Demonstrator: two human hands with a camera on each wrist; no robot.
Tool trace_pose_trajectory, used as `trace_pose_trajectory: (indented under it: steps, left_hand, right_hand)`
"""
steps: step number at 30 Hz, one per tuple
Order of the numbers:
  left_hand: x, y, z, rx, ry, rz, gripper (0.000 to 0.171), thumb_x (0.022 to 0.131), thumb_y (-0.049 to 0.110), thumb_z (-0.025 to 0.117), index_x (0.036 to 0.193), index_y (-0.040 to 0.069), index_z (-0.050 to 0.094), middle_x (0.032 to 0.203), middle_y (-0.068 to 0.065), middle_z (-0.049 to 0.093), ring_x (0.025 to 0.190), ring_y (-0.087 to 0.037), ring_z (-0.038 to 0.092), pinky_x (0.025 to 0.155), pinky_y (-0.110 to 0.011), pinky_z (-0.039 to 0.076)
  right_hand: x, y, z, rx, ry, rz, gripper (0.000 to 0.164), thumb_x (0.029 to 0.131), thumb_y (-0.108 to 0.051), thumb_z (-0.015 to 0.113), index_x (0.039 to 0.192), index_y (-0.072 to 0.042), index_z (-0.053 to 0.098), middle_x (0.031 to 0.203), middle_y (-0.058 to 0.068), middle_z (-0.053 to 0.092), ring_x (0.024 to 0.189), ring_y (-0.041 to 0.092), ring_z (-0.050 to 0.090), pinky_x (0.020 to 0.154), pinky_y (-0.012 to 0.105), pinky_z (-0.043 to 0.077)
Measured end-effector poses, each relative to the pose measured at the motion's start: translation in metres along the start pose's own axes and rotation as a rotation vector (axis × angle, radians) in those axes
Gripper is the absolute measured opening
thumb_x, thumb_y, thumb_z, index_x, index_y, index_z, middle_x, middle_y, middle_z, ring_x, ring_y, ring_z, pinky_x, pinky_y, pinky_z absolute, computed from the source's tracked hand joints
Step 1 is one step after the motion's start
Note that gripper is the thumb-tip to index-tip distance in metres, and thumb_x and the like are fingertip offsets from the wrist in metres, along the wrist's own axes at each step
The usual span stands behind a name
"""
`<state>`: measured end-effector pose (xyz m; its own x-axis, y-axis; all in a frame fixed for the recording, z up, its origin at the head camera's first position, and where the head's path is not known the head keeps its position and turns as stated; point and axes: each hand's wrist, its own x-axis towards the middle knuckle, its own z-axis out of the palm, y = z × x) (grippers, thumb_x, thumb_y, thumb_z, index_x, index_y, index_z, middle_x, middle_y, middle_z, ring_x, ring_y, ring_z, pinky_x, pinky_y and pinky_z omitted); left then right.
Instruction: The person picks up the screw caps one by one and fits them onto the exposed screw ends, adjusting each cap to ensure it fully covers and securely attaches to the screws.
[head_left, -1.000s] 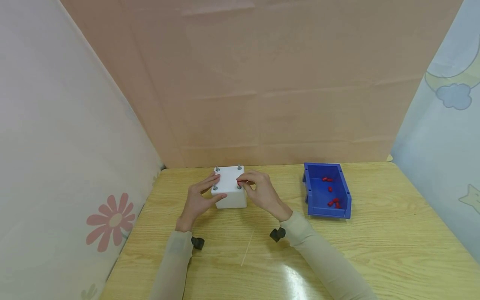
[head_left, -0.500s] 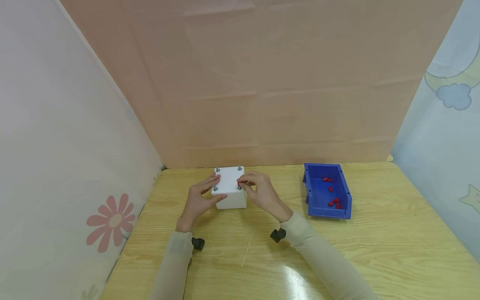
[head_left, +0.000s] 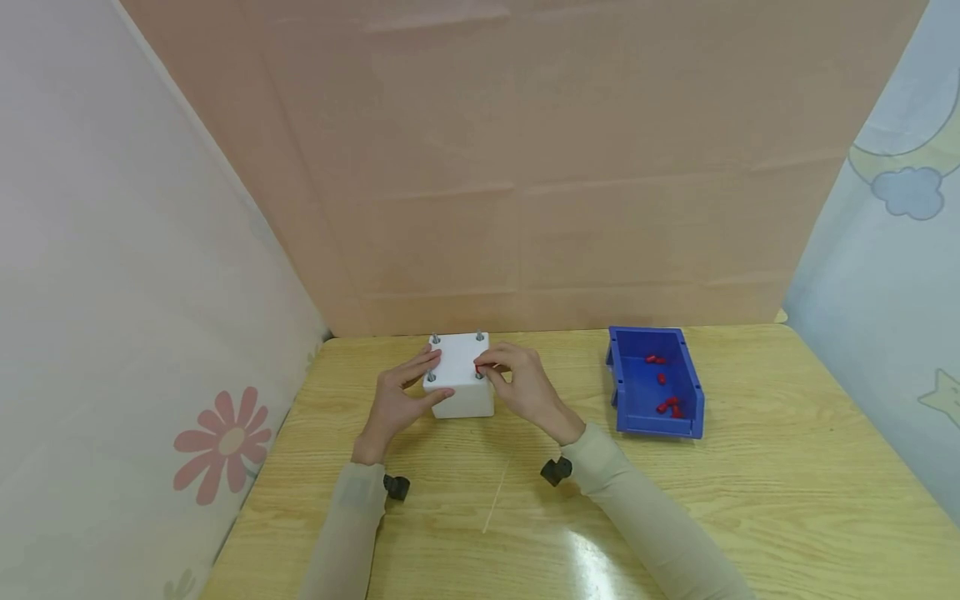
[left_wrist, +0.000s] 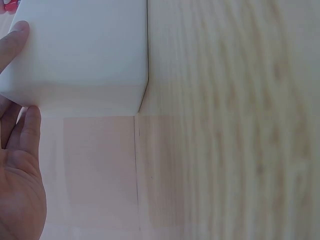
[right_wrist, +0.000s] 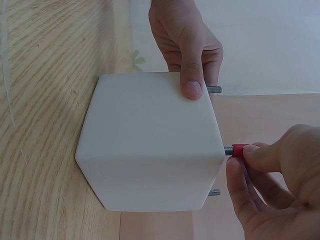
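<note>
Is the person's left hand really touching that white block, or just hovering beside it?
Touching. The right wrist view shows it: the thumb of the left hand lies flat against one side of the white block, with no gap visible.

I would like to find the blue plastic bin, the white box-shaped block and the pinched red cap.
Blue plastic bin (head_left: 640, 389), head view: bare inner floor.
White box-shaped block (right_wrist: 149, 117), right wrist view: largest visible side.
Pinched red cap (right_wrist: 238, 150), right wrist view: uncovered part.
</note>
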<state>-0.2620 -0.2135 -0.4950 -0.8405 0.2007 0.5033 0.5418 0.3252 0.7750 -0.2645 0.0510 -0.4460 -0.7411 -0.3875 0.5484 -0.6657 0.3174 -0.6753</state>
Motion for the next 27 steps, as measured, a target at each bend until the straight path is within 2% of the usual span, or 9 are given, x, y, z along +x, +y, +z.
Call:
trace_pose_trajectory:
  steps: [7, 27]
  left_hand:
    - [-0.0003, 0.0021, -0.0001, -0.006, -0.003, -0.016, 0.058, 0.082, 0.007, 0.093, 0.137, 0.004, 0.072, 0.147, -0.01, 0.067, 0.151, -0.03, 0.049, 0.112, -0.02, 0.049]
    - [-0.0011, 0.0013, -0.0003, -0.008, -0.002, -0.012, 0.058, 0.082, 0.006, 0.093, 0.136, 0.004, 0.072, 0.147, -0.011, 0.067, 0.151, -0.031, 0.05, 0.113, -0.02, 0.048]
  right_hand:
    - [-0.0005, 0.0013, 0.0005, -0.001, 0.0, -0.001, 0.013, 0.097, 0.005, 0.074, 0.107, 0.001, 0.082, 0.106, 0.011, 0.078, 0.092, 0.024, 0.077, 0.081, 0.033, 0.068]
    - [-0.0014, 0.0015, 0.0021, -0.001, -0.005, 0.008, 0.013, 0.097, 0.005, 0.074, 0.107, 0.001, 0.082, 0.105, 0.011, 0.078, 0.09, 0.024, 0.076, 0.079, 0.033, 0.067]
